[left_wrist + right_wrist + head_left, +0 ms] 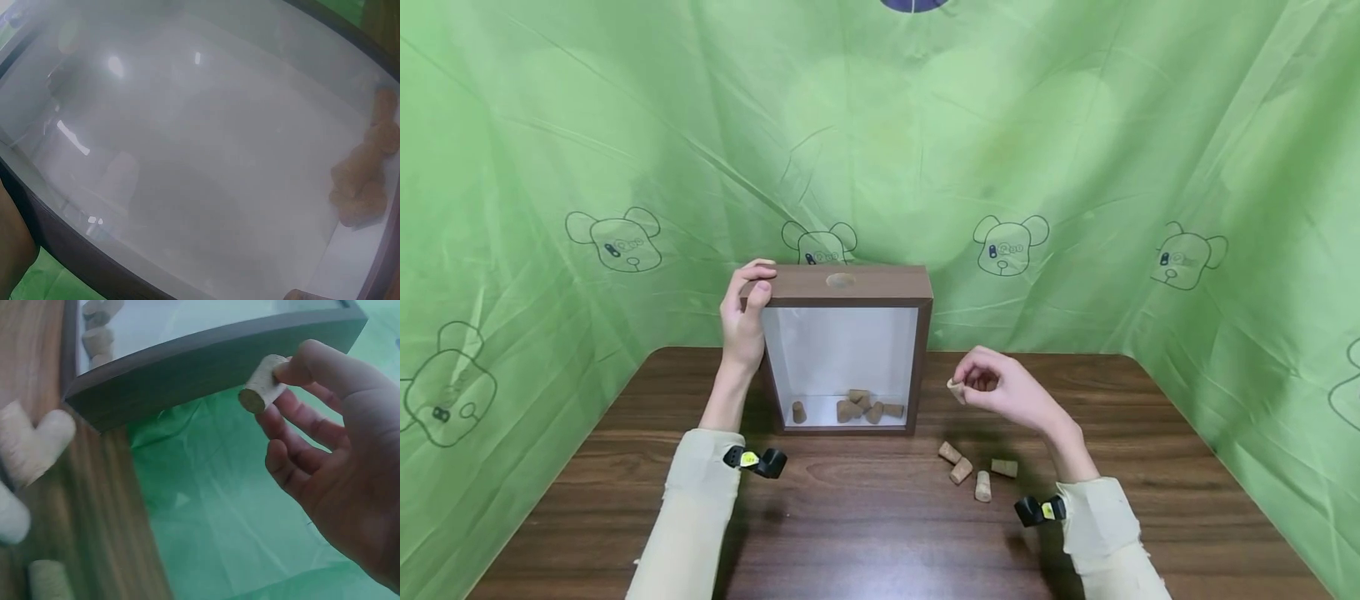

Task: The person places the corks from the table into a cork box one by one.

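brown wood frames the box (880, 285), near the table's (850, 533) far edge. from the head view i see the left hand (743, 325) gripping the box's upper left corner, while the right hand (1011, 387) pinches a cork (956, 388), apart from its right edge. several corks (844, 411) lie inside along the bottom, and four loose corks (982, 487) are left beyond the lower right corner; i judge the work about half done. the left wrist view leaves that hand's grip unclear to me. the right wrist view confirms the pinch.
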### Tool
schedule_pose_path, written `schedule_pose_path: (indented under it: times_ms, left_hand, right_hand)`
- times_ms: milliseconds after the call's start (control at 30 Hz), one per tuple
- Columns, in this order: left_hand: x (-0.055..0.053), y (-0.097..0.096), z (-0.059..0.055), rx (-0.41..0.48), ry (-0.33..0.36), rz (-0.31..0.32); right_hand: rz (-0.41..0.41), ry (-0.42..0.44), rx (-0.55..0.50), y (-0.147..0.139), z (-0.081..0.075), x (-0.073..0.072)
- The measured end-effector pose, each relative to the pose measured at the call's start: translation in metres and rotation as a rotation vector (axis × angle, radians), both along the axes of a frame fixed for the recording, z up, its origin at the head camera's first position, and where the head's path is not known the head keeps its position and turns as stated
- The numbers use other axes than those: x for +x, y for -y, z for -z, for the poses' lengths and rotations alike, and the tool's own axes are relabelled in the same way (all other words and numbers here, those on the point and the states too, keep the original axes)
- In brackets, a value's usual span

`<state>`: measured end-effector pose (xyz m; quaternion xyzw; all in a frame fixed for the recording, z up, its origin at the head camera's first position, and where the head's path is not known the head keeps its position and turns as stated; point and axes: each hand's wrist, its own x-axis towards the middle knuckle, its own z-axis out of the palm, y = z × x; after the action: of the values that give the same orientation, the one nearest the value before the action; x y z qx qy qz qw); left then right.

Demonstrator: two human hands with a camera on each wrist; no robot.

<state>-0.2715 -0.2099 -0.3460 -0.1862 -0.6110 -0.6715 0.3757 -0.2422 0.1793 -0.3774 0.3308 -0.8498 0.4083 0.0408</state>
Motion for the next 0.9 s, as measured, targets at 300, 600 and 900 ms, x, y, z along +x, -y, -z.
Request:
schedule_pose_path:
  times_ms: [300, 600, 900]
  left_hand:
    - [0.0, -0.001, 0.001, 0.0, -0.016, 0.002]
    - [0.0, -0.001, 0.002, -0.001, -0.006, 0.002]
    - [0.0, -0.001, 0.0, -0.006, -0.022, 0.007]
  right_hand:
    - [0.032, -0.123, -0.079, 0.01, -0.035, 0.006]
    - [0.014, -0.191, -0.212, 0.033, -0.073, 0.022]
    - [-0.051, -0.251, -0.293, 0.051, -0.102, 0.035]
